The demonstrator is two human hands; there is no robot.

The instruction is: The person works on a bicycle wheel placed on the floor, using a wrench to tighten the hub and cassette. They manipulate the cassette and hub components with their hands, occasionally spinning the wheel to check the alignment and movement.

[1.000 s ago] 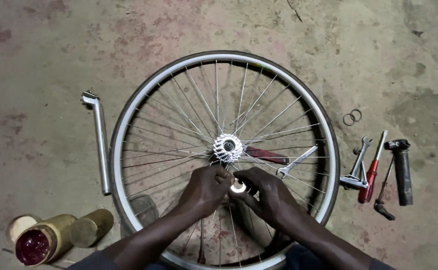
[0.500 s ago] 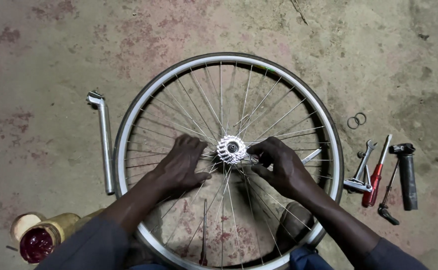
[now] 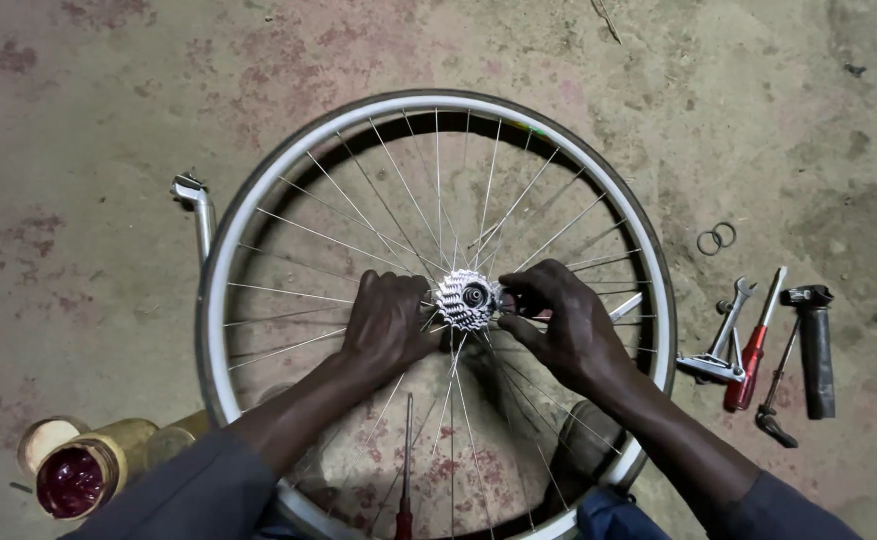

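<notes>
Gripping: my left hand [image 3: 386,325] and right hand [image 3: 558,322] clamp the cogset [image 3: 465,300] from both sides.
Cogset: at the hub of the wheel [image 3: 220,300], lying flat on the floor [image 3: 88,120].
Right: spanners [image 3: 726,340], red screwdriver [image 3: 753,352], rings [image 3: 715,238].
Left: seatpost [image 3: 198,205], grease tin [image 3: 73,478].

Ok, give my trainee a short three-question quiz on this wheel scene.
1. True or false: the left hand rests on the spokes beside the sprocket cluster.
2. Which lies right of the wheel rim? A) red-handled screwdriver B) hammer C) saw
3. What colour is the stuff in the open tin at lower left?

Key: 1 true; 2 A; 3 dark red.
</notes>
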